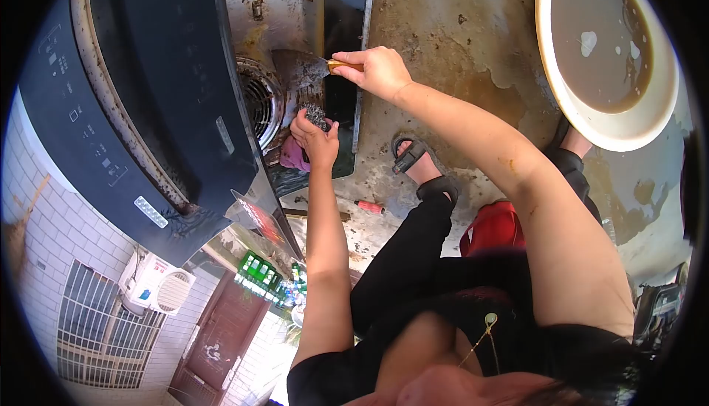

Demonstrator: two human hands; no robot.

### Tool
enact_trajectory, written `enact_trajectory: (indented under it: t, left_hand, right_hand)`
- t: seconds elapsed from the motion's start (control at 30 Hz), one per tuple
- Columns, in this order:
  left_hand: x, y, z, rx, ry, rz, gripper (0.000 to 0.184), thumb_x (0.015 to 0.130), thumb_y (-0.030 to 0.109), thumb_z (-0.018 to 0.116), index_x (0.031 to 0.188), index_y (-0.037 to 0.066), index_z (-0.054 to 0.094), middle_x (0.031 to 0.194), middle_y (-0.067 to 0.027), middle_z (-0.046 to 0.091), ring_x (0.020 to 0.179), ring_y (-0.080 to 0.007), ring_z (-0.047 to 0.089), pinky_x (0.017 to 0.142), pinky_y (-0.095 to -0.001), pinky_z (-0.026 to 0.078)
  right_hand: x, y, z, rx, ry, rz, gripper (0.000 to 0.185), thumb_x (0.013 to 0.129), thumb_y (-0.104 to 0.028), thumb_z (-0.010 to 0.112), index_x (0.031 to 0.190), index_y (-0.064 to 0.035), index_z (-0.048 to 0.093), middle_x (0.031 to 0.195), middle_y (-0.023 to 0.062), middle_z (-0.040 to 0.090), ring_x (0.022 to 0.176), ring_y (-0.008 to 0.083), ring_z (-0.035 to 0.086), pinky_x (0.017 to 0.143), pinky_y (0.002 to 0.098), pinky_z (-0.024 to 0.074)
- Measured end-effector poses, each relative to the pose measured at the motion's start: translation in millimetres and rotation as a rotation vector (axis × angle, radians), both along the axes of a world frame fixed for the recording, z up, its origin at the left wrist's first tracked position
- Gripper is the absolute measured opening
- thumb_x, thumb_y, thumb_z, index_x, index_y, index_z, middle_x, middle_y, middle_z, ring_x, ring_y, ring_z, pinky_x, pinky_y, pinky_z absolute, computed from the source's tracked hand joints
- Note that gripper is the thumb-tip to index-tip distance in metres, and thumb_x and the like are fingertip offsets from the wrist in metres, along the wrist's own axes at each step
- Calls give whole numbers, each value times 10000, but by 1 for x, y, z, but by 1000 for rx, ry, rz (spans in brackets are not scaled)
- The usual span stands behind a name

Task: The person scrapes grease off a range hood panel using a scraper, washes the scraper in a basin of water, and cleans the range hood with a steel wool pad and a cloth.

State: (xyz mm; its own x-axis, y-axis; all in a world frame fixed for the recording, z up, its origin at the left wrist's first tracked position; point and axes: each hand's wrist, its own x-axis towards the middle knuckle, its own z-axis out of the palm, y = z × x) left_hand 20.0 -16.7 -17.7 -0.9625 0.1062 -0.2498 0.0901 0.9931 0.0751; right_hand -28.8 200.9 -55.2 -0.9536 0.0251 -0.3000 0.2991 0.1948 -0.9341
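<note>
My right hand [377,70] is closed around the wooden handle of a scraper [299,66], whose wide metal blade lies against the dirty inside of a dark metal appliance [181,74]. Below it, my left hand [316,140] holds a grey steel wool pad [315,117]. A pink cloth [294,155] is beside the fingers of this hand, partly hidden by them. Just left of both hands is a round, rusty vent with a ringed grille [258,102]. Brown grime covers the metal around it.
A white basin [546,59] of murky brown water stands at the upper right on the wet, stained floor [458,37]. A small red object [369,207] lies near my sandalled foot. Something red [496,227] sits beneath me. Green bottles [258,269] stand at the lower left.
</note>
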Motion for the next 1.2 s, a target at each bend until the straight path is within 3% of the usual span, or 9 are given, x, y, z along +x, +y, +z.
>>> enact_trajectory:
  t: [0.1,0.23,0.43,0.53,0.9,1.07,1.2]
  left_hand:
    - [1,-5,-4,20,4,-12,782,621,117,743,1216,40,242,1149,-208,318,1078,-375,319,926,-450,253]
    - [-1,-3,1,62,0,-10,777,625,113,740,1220,56,244,1144,-209,319,1073,-377,320,926,-450,251]
    - [1,1,5,36,-23,17,762,644,127,732,1222,50,242,1146,-211,318,1075,-379,321,925,-451,250]
    - [-2,0,-1,54,-7,-17,762,647,130,732,1221,46,239,1152,-213,315,1076,-382,322,923,-450,251]
    - [1,-1,0,53,-7,17,757,641,118,736,1214,46,246,1155,-211,309,1081,-372,317,920,-441,257]
    - [-3,-4,-2,65,-19,-3,765,647,119,735,1219,29,237,1157,-214,303,1080,-367,319,935,-434,253]
    - [-2,-3,1,62,-15,-20,760,649,117,734,1217,22,240,1153,-215,303,1079,-368,318,934,-435,252]
  right_hand:
    - [-8,8,-8,-7,75,89,312,750,-409,618,993,-218,655,808,60,655,728,258,615,692,352,493]
    - [-58,52,6,257,343,317,282,774,-355,593,992,-186,652,807,63,652,729,254,616,651,354,493]
    - [-27,27,4,157,227,222,291,778,-391,589,1009,-224,645,771,62,652,686,263,612,641,359,496]
    - [-35,38,7,271,334,300,277,791,-374,570,1006,-215,643,733,69,646,659,264,610,605,370,492]
    - [-25,23,7,282,239,272,294,785,-379,568,1012,-206,638,728,89,638,656,283,607,608,378,489]
    - [-12,15,-9,109,228,249,313,785,-404,570,1030,-220,635,780,82,647,693,280,610,642,373,493]
    - [-31,28,-1,254,282,286,300,782,-375,573,1011,-194,640,752,80,645,677,280,611,623,378,492]
